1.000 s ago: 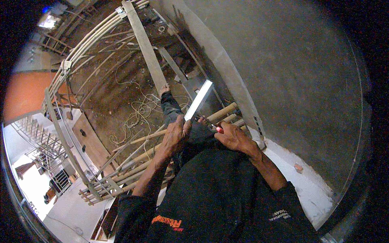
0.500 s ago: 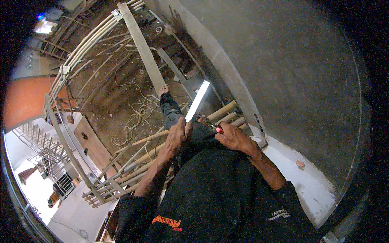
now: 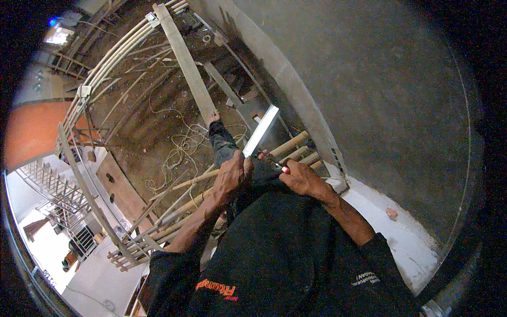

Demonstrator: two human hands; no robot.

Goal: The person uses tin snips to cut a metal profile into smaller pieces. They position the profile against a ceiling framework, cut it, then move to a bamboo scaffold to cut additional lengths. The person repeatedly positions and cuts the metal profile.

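My left hand point(image 3: 232, 175) is closed round the lower end of a bright, silvery-white metal strip point(image 3: 262, 130), which slants up and away to the right. To its right, my right hand point(image 3: 305, 179) grips a red-handled tool point(image 3: 285, 169). A dark, slim part of that tool points toward the strip's lower end, apart from it as far as I can see. Its exact kind is too small to make out. Both hands are in front of my dark shirt, above my legs. One bare foot point(image 3: 213, 116) rests at the near end of a long plank point(image 3: 185, 63).
Bamboo poles point(image 3: 293, 142) run beneath and beside me as scaffolding. Far below, a tangled pale rope point(image 3: 182, 145) lies on the dirt floor point(image 3: 142, 132). A grey plastered wall point(image 3: 380, 105) rises on the right, with a white ledge point(image 3: 406, 238) bearing a broken reddish piece point(image 3: 391, 213).
The metal strip has shifted slightly right and turned a little, showing its face differently. My left forearm has moved a bit, while my right hand stays nearly in place.
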